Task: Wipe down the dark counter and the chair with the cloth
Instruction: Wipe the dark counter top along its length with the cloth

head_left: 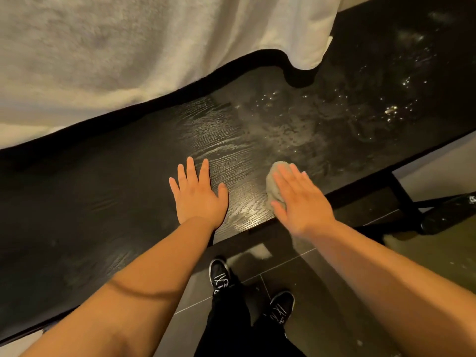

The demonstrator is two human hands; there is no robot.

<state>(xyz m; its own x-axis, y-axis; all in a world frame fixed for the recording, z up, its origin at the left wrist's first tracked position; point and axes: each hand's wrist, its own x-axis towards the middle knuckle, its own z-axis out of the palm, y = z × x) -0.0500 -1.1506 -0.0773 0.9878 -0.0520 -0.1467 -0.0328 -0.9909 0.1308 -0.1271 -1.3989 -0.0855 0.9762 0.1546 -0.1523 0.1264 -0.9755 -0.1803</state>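
The cloth [273, 182], a pale grey wad, lies on the dark counter [103, 191] close to its near edge, under the right hand [302, 203]; that hand presses flat on it with fingers [296, 175] straight and slightly spread, not curled around the fabric; the bunched cloth shows past the thumb side of the palm and beneath the fingertips, its far end reaching about as far as they do. The left hand [197, 195] rests palm down on the bare counter just beside the cloth, apart from it, fingers straight and fanned, thumb out toward the cloth; it holds nothing. Beyond and to the right of the cloth the wood-grain surface is wet, with smeared streaks and bright droplets; the stretch in front of the left hand has a duller sheen. A fluffy white fabric [128, 52] hangs over the far edge of the counter. Below the near edge, two black shoes [219, 273] with white laces stand on a dark tiled floor [322, 274].
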